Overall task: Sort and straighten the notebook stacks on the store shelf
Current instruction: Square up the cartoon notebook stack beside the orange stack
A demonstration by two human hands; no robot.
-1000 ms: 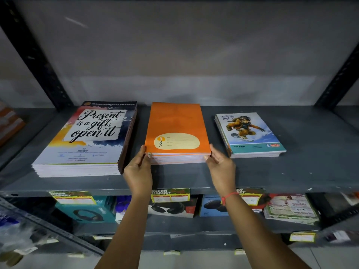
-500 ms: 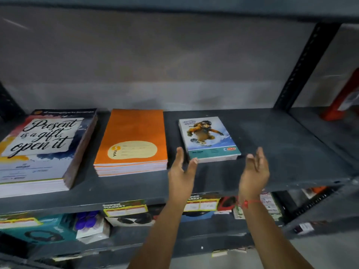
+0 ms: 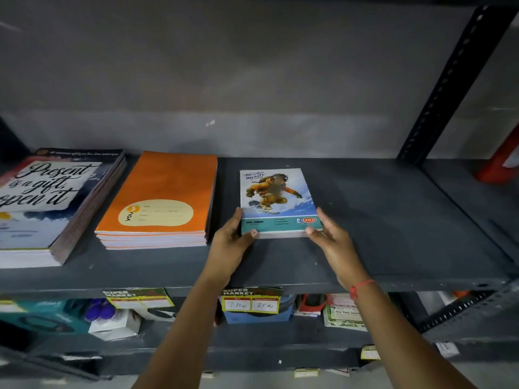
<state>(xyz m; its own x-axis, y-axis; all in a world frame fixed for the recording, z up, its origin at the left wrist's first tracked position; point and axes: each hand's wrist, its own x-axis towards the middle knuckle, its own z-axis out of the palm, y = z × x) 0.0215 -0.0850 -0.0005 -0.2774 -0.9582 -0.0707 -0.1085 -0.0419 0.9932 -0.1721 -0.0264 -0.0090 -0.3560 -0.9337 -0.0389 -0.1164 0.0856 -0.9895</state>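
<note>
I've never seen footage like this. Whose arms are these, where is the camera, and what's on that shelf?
There is no robot here: a person wears a wide-angle camera on the head, so you look down along their bare arms. On the grey shelf lie three notebook stacks: a large stack with lettering, an orange stack and a small stack with a snowboarder cover. The left hand and right hand press against that small stack's two sides, apparently squaring it. Price tags hang below the shelf edge.

Bare forearms, no sleeves; thin red thread bracelet on right wrist.
</note>
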